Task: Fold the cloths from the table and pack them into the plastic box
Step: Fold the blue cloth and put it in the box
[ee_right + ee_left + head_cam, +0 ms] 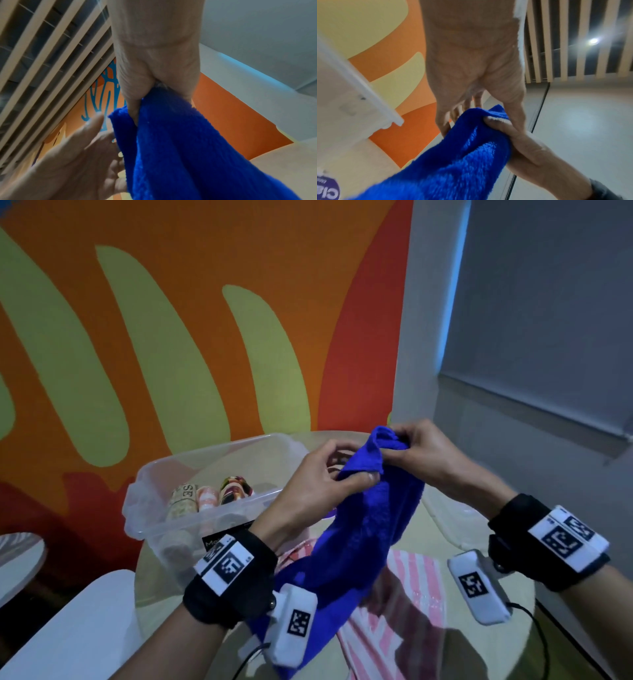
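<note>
Head view alone showed clear plastic box (154, 505) holding rolled cloths, left hand (322, 484) and right hand (421, 453) raised, fingers pinching fluffy blue cloth (370, 522)

Both hands are raised in front, close together. Left hand (322, 481) pinches w/ thumb and fingers (368, 478) curled. Right hand (416, 448) is curled shut too, wrist bent.
</note>
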`<state>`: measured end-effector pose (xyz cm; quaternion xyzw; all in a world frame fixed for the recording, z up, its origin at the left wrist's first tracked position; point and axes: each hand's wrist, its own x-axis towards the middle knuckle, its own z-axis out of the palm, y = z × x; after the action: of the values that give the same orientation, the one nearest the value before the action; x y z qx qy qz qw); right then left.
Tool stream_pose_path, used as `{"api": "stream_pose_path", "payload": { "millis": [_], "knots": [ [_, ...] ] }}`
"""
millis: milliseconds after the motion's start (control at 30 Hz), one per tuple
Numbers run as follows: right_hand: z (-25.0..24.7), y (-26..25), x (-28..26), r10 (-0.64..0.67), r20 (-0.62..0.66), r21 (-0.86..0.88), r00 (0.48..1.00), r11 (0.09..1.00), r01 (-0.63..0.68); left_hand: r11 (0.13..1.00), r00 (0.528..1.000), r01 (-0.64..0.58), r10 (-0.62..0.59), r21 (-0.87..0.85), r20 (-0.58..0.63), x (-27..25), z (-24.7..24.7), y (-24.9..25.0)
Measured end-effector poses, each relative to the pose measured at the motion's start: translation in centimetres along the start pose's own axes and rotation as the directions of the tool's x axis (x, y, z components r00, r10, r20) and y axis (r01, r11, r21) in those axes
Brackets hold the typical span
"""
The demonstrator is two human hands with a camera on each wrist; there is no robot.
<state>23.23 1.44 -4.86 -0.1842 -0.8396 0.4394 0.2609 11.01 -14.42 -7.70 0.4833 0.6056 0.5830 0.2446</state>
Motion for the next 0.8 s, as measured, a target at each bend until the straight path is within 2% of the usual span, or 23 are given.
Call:
{"api": "stream_pose_path", "payload": {
  "millis": [67,100,167,267,400,533,633,700,767,800],
  "knots": [
    [-0.1,-0.4,-0.2,0.005,-0.008,-0.017,1.000,1.000,-0.005,0.997,0.995,-0.032,0.025,0.072,0.096,0.1,0.2,0.4],
    [-0.1,-0.7,-0.2,0.004,-0.006,0.004,1.000,1.000,-0.004,0.989,0.995,-0.066,0.054,0.133,0.088,0.3,0.3,0.5],
    [-0.4,-1.1,-0.2,-0.020,-0.004,0.116,1.000,0.993,0.020,0.978,0.991,-0.126,0.130,0.165,-0.012,1.2,0.6,0.7],
    [-1.3,-1.4,-0.2,-0.054,-0.014,0.306,0.998,0.950,0.055,0.991,0.977,-0.127,0.133,0.050,-0.166,2.1,-0.2,1.4],
    [-1.9,-1.4,-0.6,-0.042,0.102,0.391,0.994,0.920,-0.001,0.994,0.975,-0.103,0.092,-0.041,-0.200,2.6,-1.7,2.1],
    [-2.6,-1.6,-0.4,-0.015,0.084,0.386,0.996,0.922,-0.018,0.993,0.970,-0.115,0.109,-0.015,-0.219,2.6,-2.3,3.3],
    [-3.2,-2.6,-0.2,-0.052,0.079,0.380,0.996,0.925,0.018,0.994,0.978,-0.113,0.112,0.006,-0.175,2.7,-2.2,4.4],
    [-2.9,-3.6,-0.3,-0.093,0.110,0.328,0.990,0.943,0.052,0.993,0.988,-0.122,0.122,0.006,-0.098,2.5,-1.5,5.4],
    [-2.6,-4.1,0.0,-0.110,0.053,0.281,0.993,0.956,0.091,0.996,0.996,-0.092,0.092,0.010,0.003,2.0,-1.1,5.9],
    [-2.8,-3.9,0.3,-0.098,-0.020,0.279,0.995,0.955,0.099,0.998,0.994,-0.040,0.035,0.042,0.104,1.5,-1.1,5.8]
  ]
}}
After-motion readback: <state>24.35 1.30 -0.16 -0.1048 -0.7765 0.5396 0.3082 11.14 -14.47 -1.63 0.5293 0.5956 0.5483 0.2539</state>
